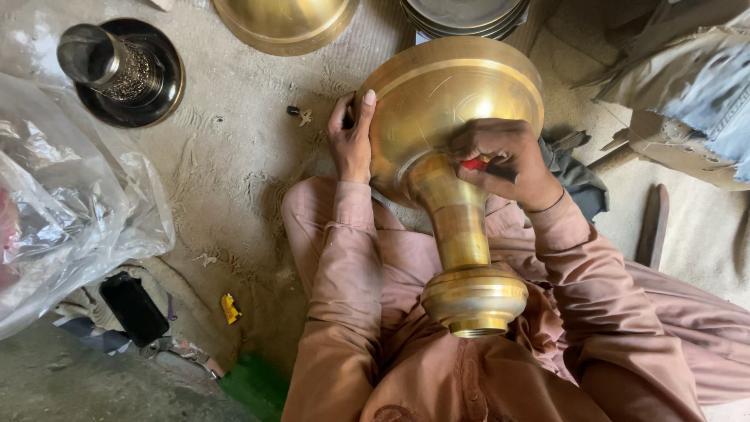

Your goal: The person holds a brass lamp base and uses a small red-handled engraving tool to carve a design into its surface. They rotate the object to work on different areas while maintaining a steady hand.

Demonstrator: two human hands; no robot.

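A large brass vessel [457,117] with a wide bowl and a long neck lies tilted across my lap, its open mouth [476,301] towards me. My left hand [351,137] presses flat against the bowl's left side and steadies it. My right hand [504,160] is closed on a small red-tipped tool [474,164], its tip against the brass where the bowl meets the neck. Both arms wear pinkish-brown sleeves.
A dark engraved metal vessel [117,70] stands on its wide base at top left. Another brass bowl [285,23] and stacked metal plates [465,16] sit at the top. Crumpled clear plastic [70,211] lies left. A black flat object [133,306] and a yellow scrap [230,308] lie on the ground.
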